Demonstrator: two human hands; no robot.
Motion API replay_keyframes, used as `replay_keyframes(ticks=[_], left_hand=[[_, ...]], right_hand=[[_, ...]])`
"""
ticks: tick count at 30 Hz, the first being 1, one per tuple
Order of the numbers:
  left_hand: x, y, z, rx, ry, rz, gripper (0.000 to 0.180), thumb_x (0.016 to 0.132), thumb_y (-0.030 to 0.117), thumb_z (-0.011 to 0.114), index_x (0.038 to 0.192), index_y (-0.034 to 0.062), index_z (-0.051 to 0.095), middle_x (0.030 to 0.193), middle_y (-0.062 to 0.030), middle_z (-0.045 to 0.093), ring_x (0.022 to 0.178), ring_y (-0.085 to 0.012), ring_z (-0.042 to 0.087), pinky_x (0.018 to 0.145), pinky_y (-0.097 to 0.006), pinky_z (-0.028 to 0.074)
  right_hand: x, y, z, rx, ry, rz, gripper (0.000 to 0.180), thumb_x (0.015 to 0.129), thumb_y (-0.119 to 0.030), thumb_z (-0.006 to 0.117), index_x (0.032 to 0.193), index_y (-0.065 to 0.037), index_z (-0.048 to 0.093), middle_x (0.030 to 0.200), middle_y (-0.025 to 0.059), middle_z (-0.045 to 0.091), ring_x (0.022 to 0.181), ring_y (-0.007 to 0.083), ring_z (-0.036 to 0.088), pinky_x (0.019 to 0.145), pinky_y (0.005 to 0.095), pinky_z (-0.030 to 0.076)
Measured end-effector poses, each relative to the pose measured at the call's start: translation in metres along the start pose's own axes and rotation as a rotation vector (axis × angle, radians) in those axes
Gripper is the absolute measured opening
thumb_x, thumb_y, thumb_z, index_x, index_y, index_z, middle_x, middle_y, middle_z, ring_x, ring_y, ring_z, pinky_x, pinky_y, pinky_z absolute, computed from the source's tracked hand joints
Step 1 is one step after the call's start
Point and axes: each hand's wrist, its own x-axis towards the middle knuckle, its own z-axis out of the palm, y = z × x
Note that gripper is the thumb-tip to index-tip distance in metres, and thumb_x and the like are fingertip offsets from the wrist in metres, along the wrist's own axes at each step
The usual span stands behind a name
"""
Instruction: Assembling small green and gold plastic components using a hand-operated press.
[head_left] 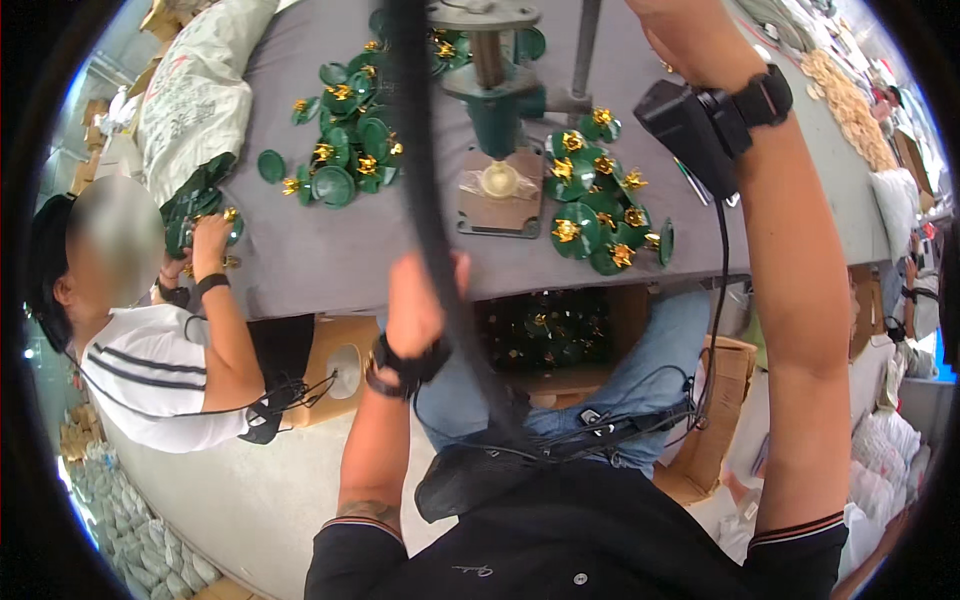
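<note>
A bench press (496, 120) with a green body and metal column stands in front of me. On its base plate (500, 222) sits a pale yellowish round piece (500, 180). My right hand (690, 40) is raised beside the press at the upper edge, its fingers out of the picture. Near the table's front edge, left of the base plate, my left hand (412, 305) looks curled closed. A black strap (430, 200) crosses it, and anything in its fingers is hidden. Green discs with gold flower-shaped pieces lie left (340, 150) and right (600, 215) of the press.
At the left, a co-worker (170, 340) handles similar green pieces by a large white sack (195, 100). Below the table, a cardboard box (628, 325) between my legs contains many green pieces. Pens (692, 180) lie on the grey tabletop (330, 260). Cables hang from my right wrist device (690, 130).
</note>
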Motion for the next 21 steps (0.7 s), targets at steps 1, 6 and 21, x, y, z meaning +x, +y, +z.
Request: replay_keyframes(ticks=[1, 6, 21], left_hand=[[-0.023, 0.003, 0.016, -0.061, -0.108, 0.011, 0.02, 0.094, 0.014, 0.078, 0.104, -0.003, 0.075, 0.084, -0.0128, 0.075, 0.074, -0.0187, 0.071, 0.071, -0.035, 0.057], [-0.059, -0.011, 0.087, 0.002, -0.24, 0.424, 0.018, 0.09, 0.016, 0.082, 0.1, 0.0014, 0.076, 0.09, -0.0144, 0.073, 0.081, -0.0309, 0.07, 0.073, -0.039, 0.056], [0.078, 0.032, 0.065, 0.003, 0.234, 0.17, 0.101, 0.063, 0.036, 0.099, 0.148, -0.0012, 0.058, 0.143, -0.0288, 0.059, 0.135, -0.0433, 0.055, 0.116, -0.048, 0.046]], right_hand=[[0.003, 0.005, -0.001, -0.013, 0.004, 0.006, 0.016, 0.102, -0.016, 0.062, 0.111, -0.003, 0.06, 0.079, 0.0015, 0.059, 0.059, 0.0097, 0.059, 0.056, 0.0284, 0.057], [0.003, 0.004, 0.001, 0.022, -0.05, -0.01, 0.015, 0.102, -0.016, 0.062, 0.109, -0.003, 0.06, 0.079, 0.0014, 0.059, 0.058, 0.0103, 0.06, 0.054, 0.0288, 0.054], [0.027, 0.036, 0.008, 0.049, 0.054, 0.043, 0.019, 0.109, -0.025, 0.061, 0.104, -0.011, 0.05, 0.071, -0.0008, 0.049, 0.051, 0.0101, 0.046, 0.043, 0.0291, 0.042]])
